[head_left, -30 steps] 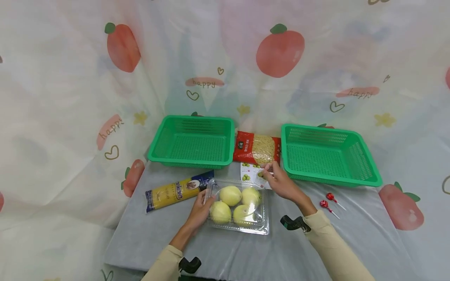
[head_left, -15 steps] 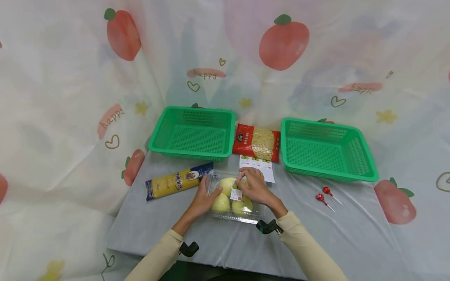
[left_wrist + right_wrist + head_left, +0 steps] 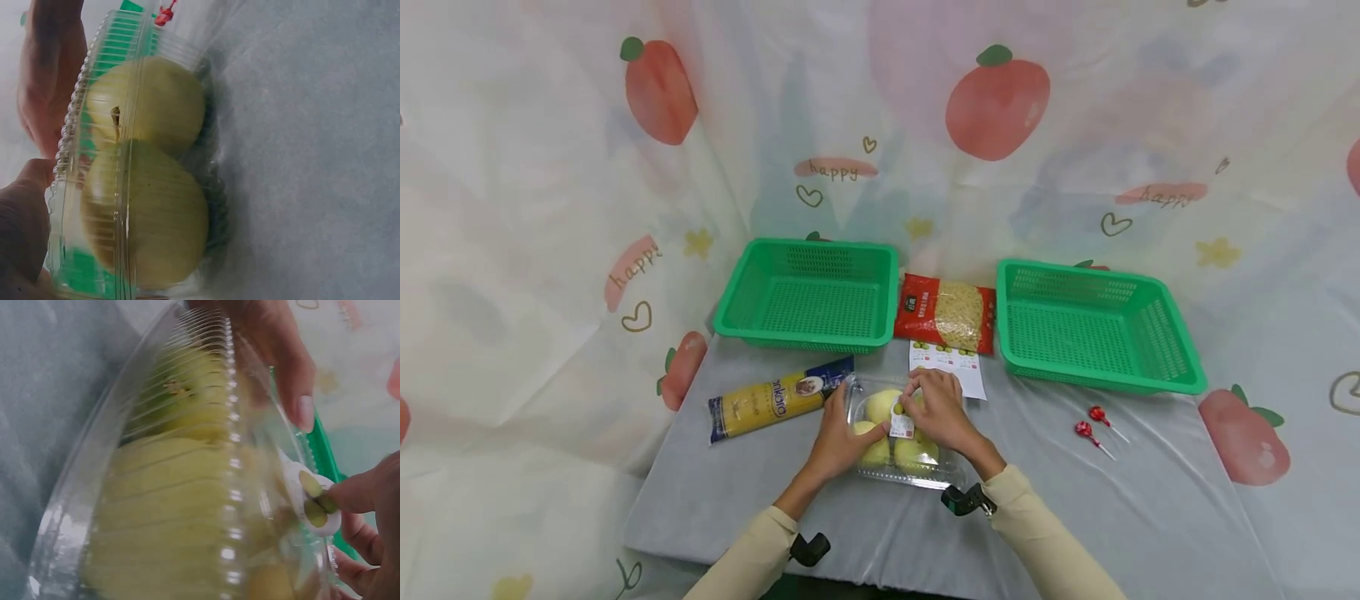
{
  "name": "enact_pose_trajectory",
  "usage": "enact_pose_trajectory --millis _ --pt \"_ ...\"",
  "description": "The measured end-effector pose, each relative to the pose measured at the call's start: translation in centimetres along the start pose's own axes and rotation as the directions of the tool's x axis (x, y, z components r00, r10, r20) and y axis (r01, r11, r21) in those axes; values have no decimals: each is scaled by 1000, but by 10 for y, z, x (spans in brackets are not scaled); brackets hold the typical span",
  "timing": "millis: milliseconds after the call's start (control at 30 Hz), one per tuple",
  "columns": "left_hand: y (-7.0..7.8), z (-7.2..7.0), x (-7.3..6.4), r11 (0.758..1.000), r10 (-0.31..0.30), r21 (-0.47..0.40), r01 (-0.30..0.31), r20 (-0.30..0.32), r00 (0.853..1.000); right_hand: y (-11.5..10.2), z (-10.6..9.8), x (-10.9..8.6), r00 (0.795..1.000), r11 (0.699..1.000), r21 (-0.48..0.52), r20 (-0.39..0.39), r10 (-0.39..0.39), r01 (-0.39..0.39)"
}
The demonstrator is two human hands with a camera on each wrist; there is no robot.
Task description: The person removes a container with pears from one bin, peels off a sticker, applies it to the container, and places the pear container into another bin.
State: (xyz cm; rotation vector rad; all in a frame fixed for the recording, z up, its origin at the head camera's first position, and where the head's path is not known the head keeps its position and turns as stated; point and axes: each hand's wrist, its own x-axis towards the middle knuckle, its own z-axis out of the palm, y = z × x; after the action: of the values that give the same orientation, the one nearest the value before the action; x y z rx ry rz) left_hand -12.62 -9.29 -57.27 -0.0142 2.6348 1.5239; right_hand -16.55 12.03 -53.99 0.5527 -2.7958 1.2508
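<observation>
A clear plastic clamshell box (image 3: 898,478) stands on the table. Several pale yellow-green round fruits (image 3: 916,456) lie inside; stems show in the left wrist view. My left hand (image 3: 840,435) grips the box's left side, thumb over the lid. Above the lid, my right hand (image 3: 942,408) pinches the edge of a small white sticker label (image 3: 901,425) printed with green fruit. In the right wrist view the label (image 3: 319,509) lies against the lid, thumb and finger at its edge. Behind the box is a white sheet of similar labels (image 3: 958,364), partly hidden by the right hand.
Two green plastic baskets (image 3: 808,340) (image 3: 1105,379) stand at the back left and right. Between them lies a red pasta bag (image 3: 946,312). A yellow-and-blue spaghetti pack (image 3: 775,400) is left of the box. Two red lollipops (image 3: 1084,429) (image 3: 1098,413) lie at the right.
My right hand has come from the label sheet to the box lid, carrying one label. My left thumb has moved farther onto the lid, close to the label.
</observation>
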Motion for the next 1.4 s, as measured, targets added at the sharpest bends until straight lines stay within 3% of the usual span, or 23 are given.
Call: enact_pose_trajectory --millis 333,533,667,1167,1300,1400 --pt "1 2 -3 997 -18 71 20 -22 1000 6 11 -3 997 984 -176 -57 -52 42" --pt "-4 -1 -5 999 -21 44 23 -33 999 7 6 -16 984 954 -252 -26 -174 162" --pt "-8 0 -4 1000 -2 4 2 -51 999 11 2 -29 980 941 -278 -6 -200 191" --pt "-11 7 -3 997 -27 -70 23 -54 998 25 10 -46 977 961 -237 -118 -176 145" --pt "-12 5 -3 996 -30 -83 26 -43 999 28 15 -48 979 973 -215 -166 -118 81" --pt "-12 2 -1 993 -37 -114 34 -27 999 31 17 -50 977 991 -130 -208 -41 14"
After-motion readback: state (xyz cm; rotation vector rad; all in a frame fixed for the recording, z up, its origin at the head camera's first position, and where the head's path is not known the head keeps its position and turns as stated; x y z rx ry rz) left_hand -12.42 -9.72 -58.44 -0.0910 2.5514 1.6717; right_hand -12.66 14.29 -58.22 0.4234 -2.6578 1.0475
